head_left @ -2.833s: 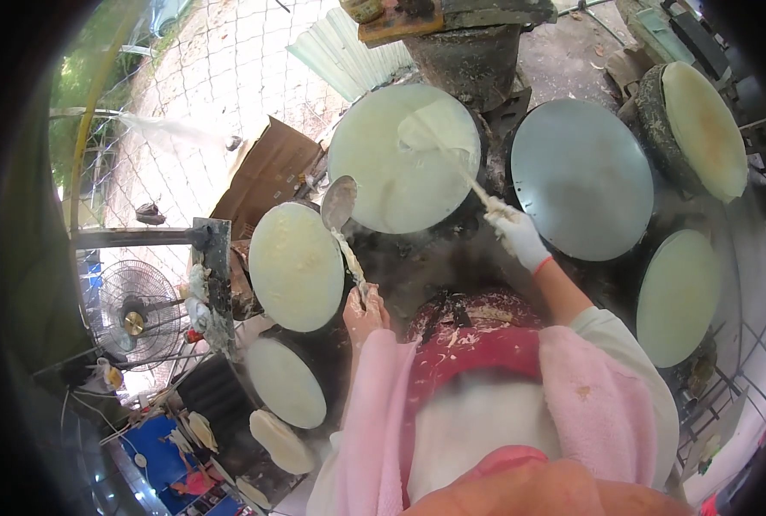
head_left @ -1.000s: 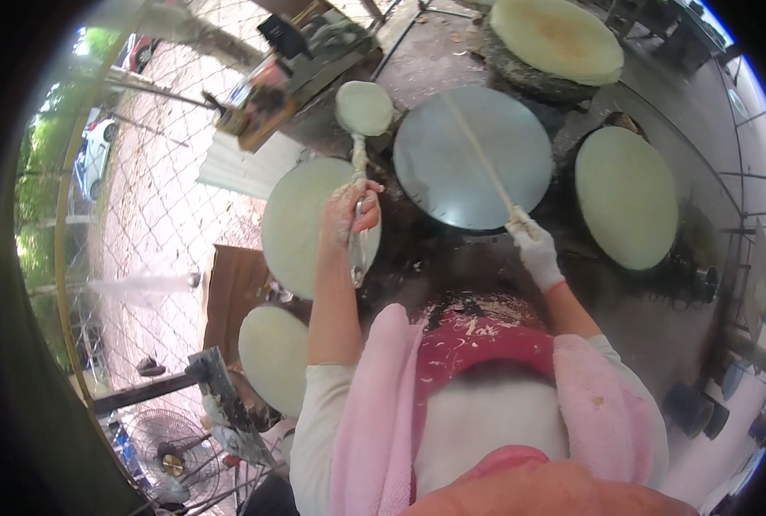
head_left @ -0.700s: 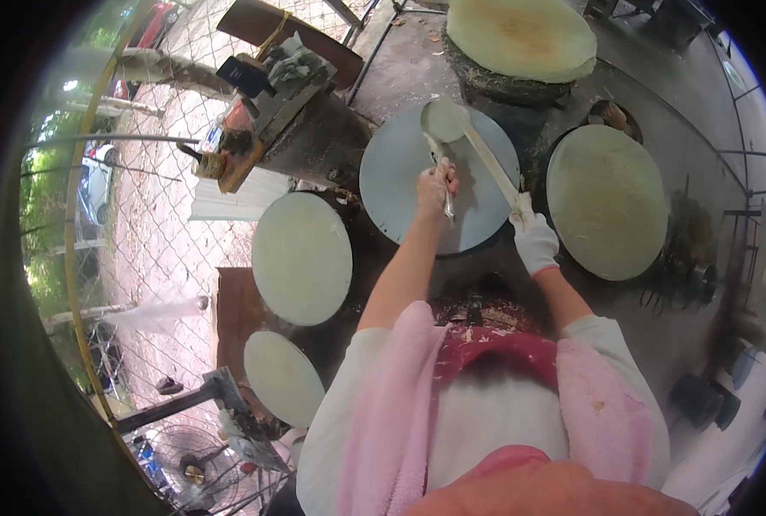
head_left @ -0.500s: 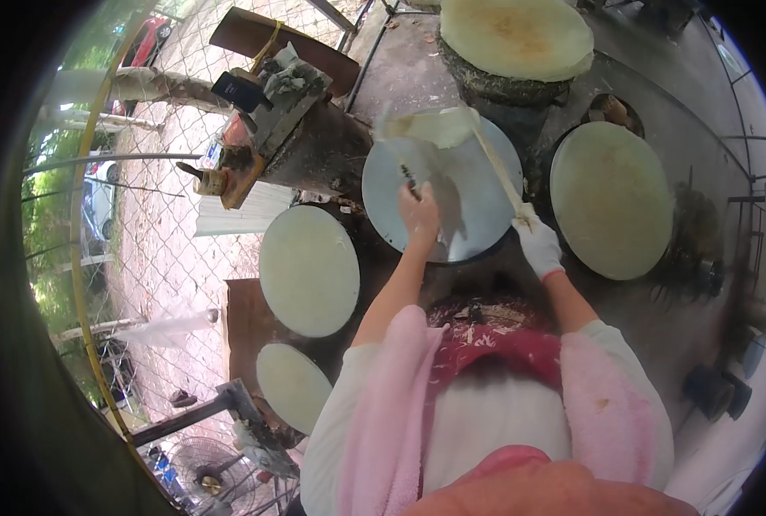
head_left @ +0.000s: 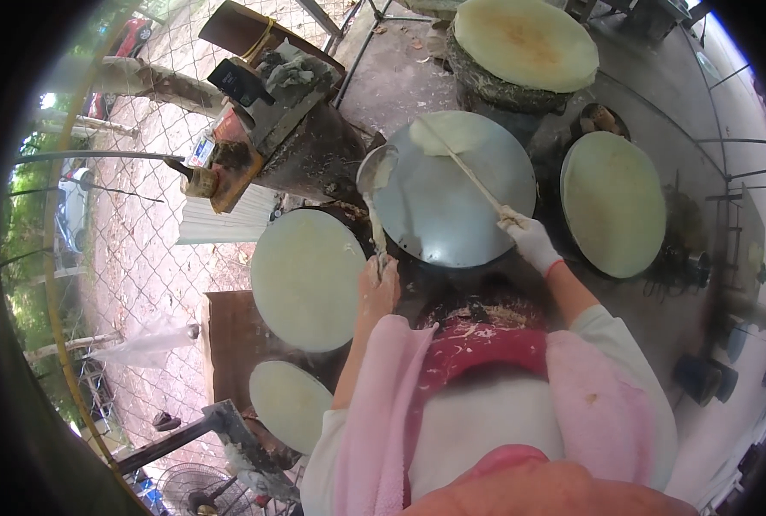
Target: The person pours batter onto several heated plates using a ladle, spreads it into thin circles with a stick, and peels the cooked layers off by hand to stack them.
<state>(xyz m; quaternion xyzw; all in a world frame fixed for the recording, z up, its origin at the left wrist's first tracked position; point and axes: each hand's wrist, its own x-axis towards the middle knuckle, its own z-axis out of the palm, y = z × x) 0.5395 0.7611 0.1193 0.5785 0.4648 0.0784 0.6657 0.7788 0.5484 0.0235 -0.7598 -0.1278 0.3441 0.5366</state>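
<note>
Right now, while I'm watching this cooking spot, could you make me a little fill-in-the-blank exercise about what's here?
1. The left hand grips the handle of a ____.
2. The right hand, holding a long stick, wears a ____ glove.
3. Of the grey griddle's near and far sides, the pale batter lies on the ____ side.
4. The person's towel is ____.

Missing words: ladle; white; far; pink.

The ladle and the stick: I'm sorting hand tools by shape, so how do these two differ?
The ladle ends in a round bowl; the stick shows a long, straight shaft. The ladle is in the bare left hand, the stick in the gloved right hand. The ladle's bowl is at the left edge of the grey round plate, while the stick reaches across it. Both point away from the person.
</note>
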